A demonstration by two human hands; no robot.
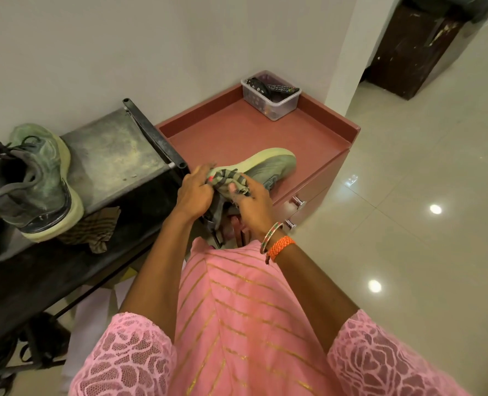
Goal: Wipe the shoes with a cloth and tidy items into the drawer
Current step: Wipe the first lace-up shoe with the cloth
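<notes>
Both hands, left hand (194,190) and right hand (253,201), grip a striped cloth (227,180) against the shoe (268,164); its toe points up-right, away from them, long axis diagonal.

Plastic box (271,95) on cabinet top (222,130).

The held shoe (268,164) is dull green with a pale yellow sole, and the cloth (228,180) on it is striped grey and beige. A second shoe (34,178) on the dusty grey shelf (108,150) is the same mottled green with dark grey laces. The cabinet (317,138) is reddish brown, the clothing (237,310) pink with thin gold stripes and lace-patterned sleeves, and the wristband (280,247) orange.
</notes>
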